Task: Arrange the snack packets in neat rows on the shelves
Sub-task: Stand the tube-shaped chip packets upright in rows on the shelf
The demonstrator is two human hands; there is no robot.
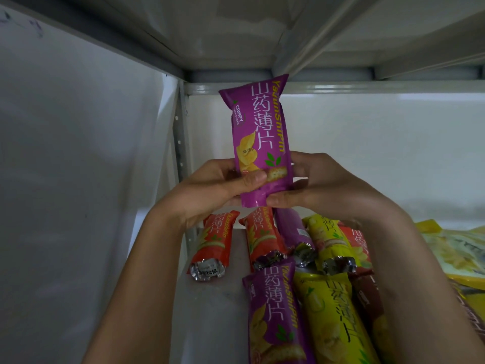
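White metal shelving fills the view, with a pale back wall (367,143), a plain side panel (78,153) on the left and the underside of the upper shelf (236,30) overhead. Both of the person's hands are raised in front of the back wall, sharing one purple packet (258,132) that stands upright, its top corner reaching up to the edge of the upper shelf. The left hand (212,190) grips the packet's lower part, thumb curled across the printed front and fingers wrapped behind. The right hand (317,185) pinches the bottom seam and right edge, thumb under the lower corner and fingers folded round the back. Below the hands, on the grey shelf floor (210,311), more packets lie lengthwise: two orange packets (215,245) side by side at the left with their crimped foil ends facing me, another purple one (275,316) nearer, and yellow packets (333,306) just beside it, overlapping a dark red packet (367,298). Farther right lies a loose heap of flat yellow bags (459,253), partly hidden behind the right forearm.
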